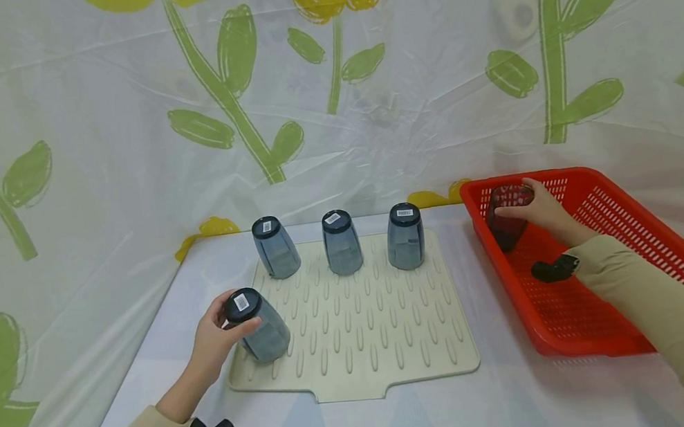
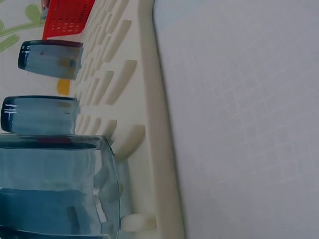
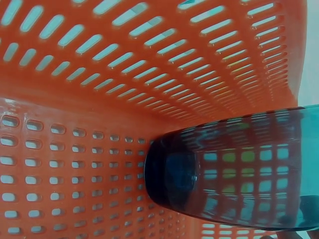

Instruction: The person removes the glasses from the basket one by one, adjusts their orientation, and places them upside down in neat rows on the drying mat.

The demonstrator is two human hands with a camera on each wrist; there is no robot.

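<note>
My left hand [image 1: 212, 335] grips a blue-tinted glass [image 1: 265, 336] near its dark base, which faces up with a barcode sticker. This glass stands upside down at the near left corner of a cream drying mat [image 1: 386, 334] with raised ridges. In the left wrist view the glass [image 2: 55, 184] fills the lower left, its rim right at the ridges. Inside a red basket [image 1: 553, 316], at its far left corner, my right hand [image 1: 543, 210] holds another tinted glass [image 1: 504, 228] round its upper part. In the right wrist view that glass [image 3: 224, 169] has its dark base toward the basket floor.
Three more upside-down glasses line the mat's back edge: a left one [image 1: 277, 248], a middle one [image 1: 342, 245] and a right one [image 1: 406, 238]. A flower-printed sheet [image 1: 431, 107] hangs behind. White tablecloth [image 1: 463, 416] lies around the mat and basket.
</note>
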